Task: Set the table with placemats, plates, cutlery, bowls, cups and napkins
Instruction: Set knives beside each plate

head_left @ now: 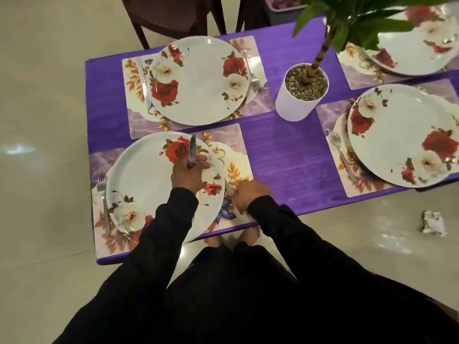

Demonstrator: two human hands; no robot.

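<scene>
Knife (191, 151) in the left hand (190, 173), blade pointing up and away over the near plate (149, 184), fingers curled round the handle w/ a couple fingertips sticking out toward the right. Right hand (250, 196) is just beside that plate's right edge, down on the near placemat (238, 157), fingers curled on a second knife (229, 192) that lies along the plate rim; most of that one is hidden under the hand so can't say much more about it. Both arms in black sleeves (161, 234).

Fork (103, 202) sits on the left side of the near plate, on the mat, well apart from both hands.

Far-left setting: rose plate (198, 80) on its own placemat (255, 55), knife (143, 80) on one side, fork (252, 70) on the other. Right side has another rose plate (402, 135) w/ a fork (340, 155) lying next to its left edge, plus a 4th plate (417, 50) at the back right, partly behind leaves.

Middle of the purple table (285, 155): white pot (298, 95) w/ pebbles and a green plant (352, 23). Dark chair (171, 18) at the far side. Crumpled white paper (433, 223) on the floor to the right. Bare feet (233, 238) visible under the table edge.
</scene>
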